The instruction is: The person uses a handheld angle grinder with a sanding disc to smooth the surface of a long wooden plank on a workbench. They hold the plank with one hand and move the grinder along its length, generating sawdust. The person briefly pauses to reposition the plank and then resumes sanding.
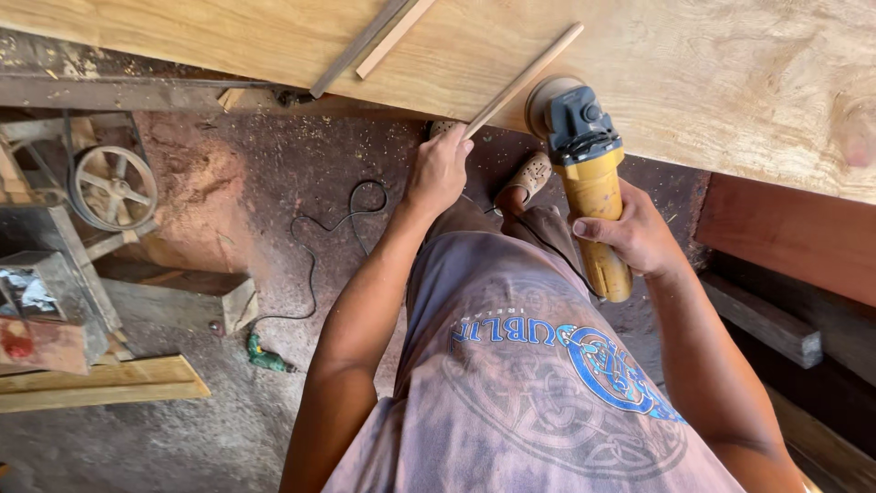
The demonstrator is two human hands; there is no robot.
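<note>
Closest below, a faded grey shirt [538,383] bears a round blue emblem on its chest; left hand [438,172] is closed on the near end of a thin wooden stick [523,80] slanting across the pale plywood board [730,82]; right hand [634,236] is wrapped around the yellow angle grinder [589,173], its disc against the board's edge.

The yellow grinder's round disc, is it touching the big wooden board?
Touching. In the head view the grinder has its disc lying against the edge of the board, with no gap showing; the right hand grips the grinder's body.
</note>
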